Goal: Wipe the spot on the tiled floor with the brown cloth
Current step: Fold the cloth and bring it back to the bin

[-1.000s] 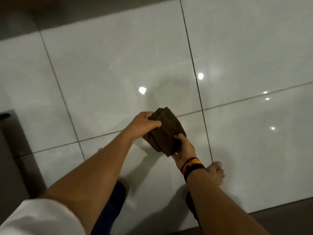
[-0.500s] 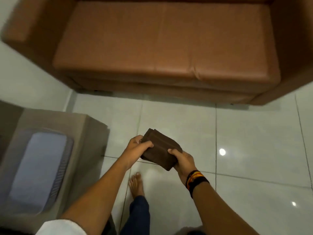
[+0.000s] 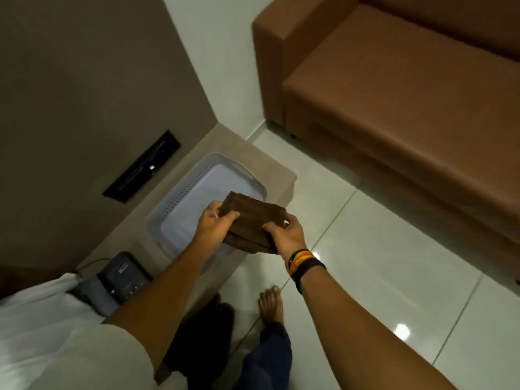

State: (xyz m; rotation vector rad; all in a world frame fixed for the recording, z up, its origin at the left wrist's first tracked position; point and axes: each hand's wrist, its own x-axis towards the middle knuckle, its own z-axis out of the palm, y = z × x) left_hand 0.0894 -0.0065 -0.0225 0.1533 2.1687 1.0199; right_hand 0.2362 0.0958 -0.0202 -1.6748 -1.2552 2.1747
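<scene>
Folded brown cloth now over basket; hands gripping edges.

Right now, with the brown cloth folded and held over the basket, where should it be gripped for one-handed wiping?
Grip the brown cloth across its flat top face, coming from above. It is a thick, layered rectangle, roughly level, pinched at opposite ends by the left hand and right hand. A palm spread on top would probably keep the folded layers together.
</scene>
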